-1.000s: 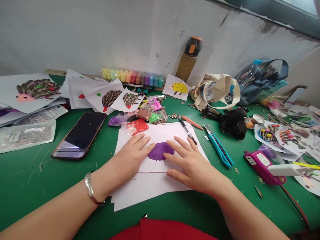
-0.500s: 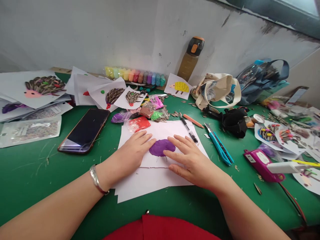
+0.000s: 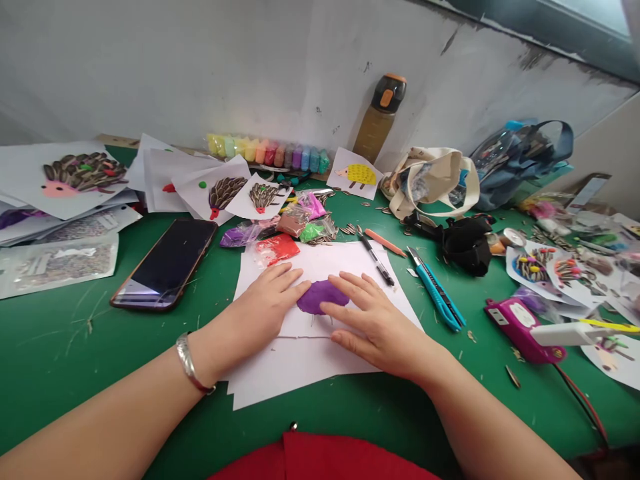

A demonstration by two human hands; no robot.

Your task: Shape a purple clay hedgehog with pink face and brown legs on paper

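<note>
A flat purple oval of modelling clay (image 3: 316, 297) lies on the white paper (image 3: 295, 373) in front of me, with short pencil lines showing below it. My left hand (image 3: 267, 300) rests flat on the paper, fingers stretched out, its fingertips at the oval's left edge. From the other side, my right hand (image 3: 375, 320) lies with spread fingers over the oval's right part, fingertips touching the clay. Neither hand grips anything. Above the fingers sit a red clay packet (image 3: 277, 249) and a black pen (image 3: 376, 259).
A blue utility knife (image 3: 437, 290) and an orange crayon-like stick (image 3: 385, 243) lie right of the paper; a phone (image 3: 165, 263) lies left. Behind are clay packets, sunflower seeds, hedgehog pictures (image 3: 227, 190) and a bottle (image 3: 380, 120). A magenta device (image 3: 523, 330) sits at the right.
My right hand has shifted slightly left over the purple clay. The left hand stays nearly in place, and the whole view has moved a little.
</note>
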